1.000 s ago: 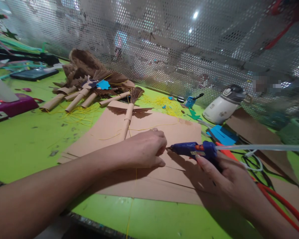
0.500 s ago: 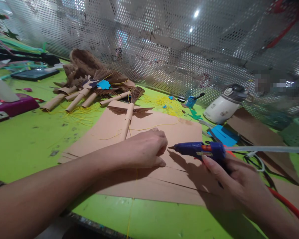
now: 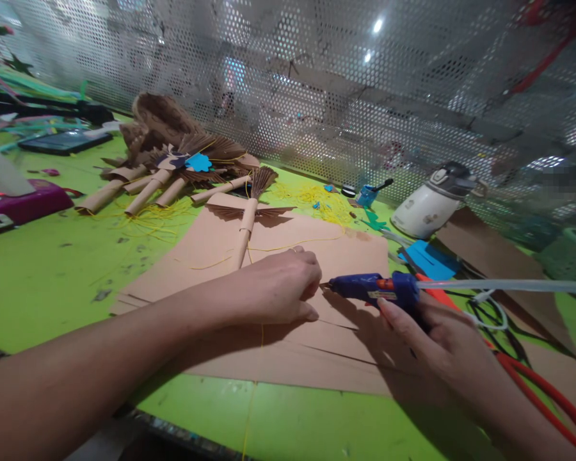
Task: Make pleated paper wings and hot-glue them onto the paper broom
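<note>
My left hand (image 3: 285, 285) rests on brown paper sheets (image 3: 336, 246), its fingers curled together; what they hold, if anything, is hidden. In my right hand (image 3: 441, 339) is a blue glue gun (image 3: 374, 288) with a long clear glue stick (image 3: 499, 285) in its back. The gun's nozzle points left, close beside my left fingers. Behind my left wrist lies a rolled paper tube figure (image 3: 246, 230) with pleated brown fans. A thin yellow string (image 3: 295, 247) crosses the sheets.
Several similar paper figures (image 3: 148, 192) lie at the back left, near a phone (image 3: 64, 142) and a purple power strip (image 3: 43, 205). At the back right stand a blue paint jar (image 3: 366, 196) and a white bottle (image 3: 425, 203). Orange-handled scissors (image 3: 547, 390) lie right of my right hand.
My right hand and the glue gun have moved left, bringing the nozzle nearer to my left fingers. More of the orange handles shows. My left hand has hardly moved.
</note>
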Demonstrator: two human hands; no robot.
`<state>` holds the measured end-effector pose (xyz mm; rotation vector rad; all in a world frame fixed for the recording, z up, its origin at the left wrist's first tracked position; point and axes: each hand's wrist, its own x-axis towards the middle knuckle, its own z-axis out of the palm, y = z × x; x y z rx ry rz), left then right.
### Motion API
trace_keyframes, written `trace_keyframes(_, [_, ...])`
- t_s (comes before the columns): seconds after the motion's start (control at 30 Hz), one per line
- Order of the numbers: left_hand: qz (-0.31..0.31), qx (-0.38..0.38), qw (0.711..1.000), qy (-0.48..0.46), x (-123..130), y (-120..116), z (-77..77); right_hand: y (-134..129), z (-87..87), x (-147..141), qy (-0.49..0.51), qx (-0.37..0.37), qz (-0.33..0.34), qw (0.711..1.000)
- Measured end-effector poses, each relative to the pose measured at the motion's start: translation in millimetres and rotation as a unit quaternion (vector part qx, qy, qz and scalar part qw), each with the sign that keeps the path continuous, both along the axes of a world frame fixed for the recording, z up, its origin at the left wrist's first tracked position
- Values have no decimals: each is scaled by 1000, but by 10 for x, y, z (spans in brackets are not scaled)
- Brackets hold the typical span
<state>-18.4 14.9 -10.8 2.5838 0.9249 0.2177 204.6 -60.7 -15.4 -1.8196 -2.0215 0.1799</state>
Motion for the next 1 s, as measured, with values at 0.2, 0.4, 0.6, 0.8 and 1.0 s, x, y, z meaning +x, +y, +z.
trace_keyframes(0.2, [4,-6,1000,-1,4,7,-3,-39,28,-44,42,2,-3,999])
trace_keyframes(0.4, [1,4,1000,-6,-5,7,-34,-96,64,-129,91,2,-17,996])
trace_keyframes(0.6, [-4,9,1000,-12,-18,5,-48,-94,69,-148,93,-21,-33,995])
trace_keyframes(0.8, [-5,5,1000,-13,-20,7,-40,-87,52,-117,81,-38,-48,995])
trace_keyframes(1.0, [-5,4,1000,8,5,15,-21,-22,-1,-36,63,-9,-11,998])
